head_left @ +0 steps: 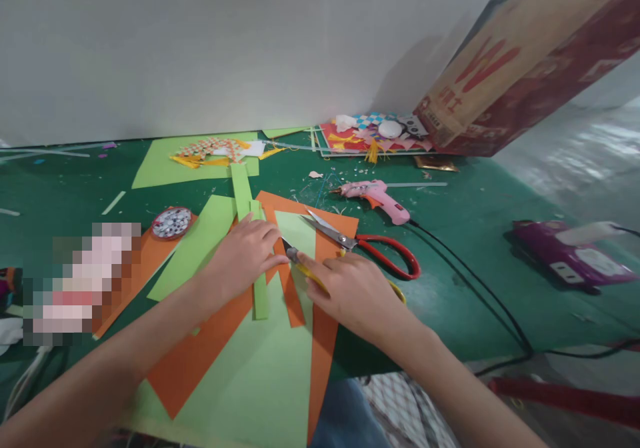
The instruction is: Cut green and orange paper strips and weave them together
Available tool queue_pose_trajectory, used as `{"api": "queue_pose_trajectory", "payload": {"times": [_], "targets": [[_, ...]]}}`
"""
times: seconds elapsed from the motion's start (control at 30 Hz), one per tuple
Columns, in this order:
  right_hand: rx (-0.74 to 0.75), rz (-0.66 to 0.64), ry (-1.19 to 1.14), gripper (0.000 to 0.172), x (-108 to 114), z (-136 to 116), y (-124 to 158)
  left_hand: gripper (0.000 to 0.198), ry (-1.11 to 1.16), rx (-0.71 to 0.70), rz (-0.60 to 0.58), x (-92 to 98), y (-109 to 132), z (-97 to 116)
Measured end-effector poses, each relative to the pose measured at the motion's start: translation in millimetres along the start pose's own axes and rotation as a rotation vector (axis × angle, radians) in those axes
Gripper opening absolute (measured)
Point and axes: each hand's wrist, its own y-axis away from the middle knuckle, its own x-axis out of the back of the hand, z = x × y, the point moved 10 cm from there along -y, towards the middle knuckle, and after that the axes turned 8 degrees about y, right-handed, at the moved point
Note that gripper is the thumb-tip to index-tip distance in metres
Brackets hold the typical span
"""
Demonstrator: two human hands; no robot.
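My right hand (pixel 350 295) is closed round a craft knife (pixel 311 276) with a yellow handle and a metal collar; its dark blade points up and left, close to my left fingertips. My left hand (pixel 250 248) lies palm down over a narrow light-green paper strip (pixel 261 295), thumb held apart towards the knife. Under both hands are overlapping sheets of orange paper (pixel 200 368) and pale green paper (pixel 265 375). A narrow orange strip (pixel 293 301) lies between the hands. Just beyond my right hand, red-handled scissors (pixel 345 240) rest with blades slightly apart.
A pink glue gun (pixel 383 200) trails a black cord to the right, near a purple power strip (pixel 575 255). At the back are a woven paper fan (pixel 213 148), a decorated board (pixel 325 143) and a paper bag (pixel 500 68). A round tub (pixel 173 223) sits left.
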Motion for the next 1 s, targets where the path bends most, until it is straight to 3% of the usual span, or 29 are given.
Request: {"api": "queue_pose_trajectory", "payload": {"times": [0.23, 0.57, 1.0], "targets": [[-0.01, 0.012, -0.016, 0.039, 2.1, 1.7, -0.9, 0.072, -0.017, 0.077, -0.002, -7.5, 1.5, -18.6], [-0.053, -0.111, 0.005, 0.043, -9.5, 8.6, -14.6, 0.074, 0.002, 0.076, 0.0, -11.9, 1.6, -21.4], [-0.094, -0.093, 0.024, 0.044, -9.3, 14.6, -39.0, 0.066, 0.053, 0.116, -0.042, -11.4, 0.1, -22.0]]}}
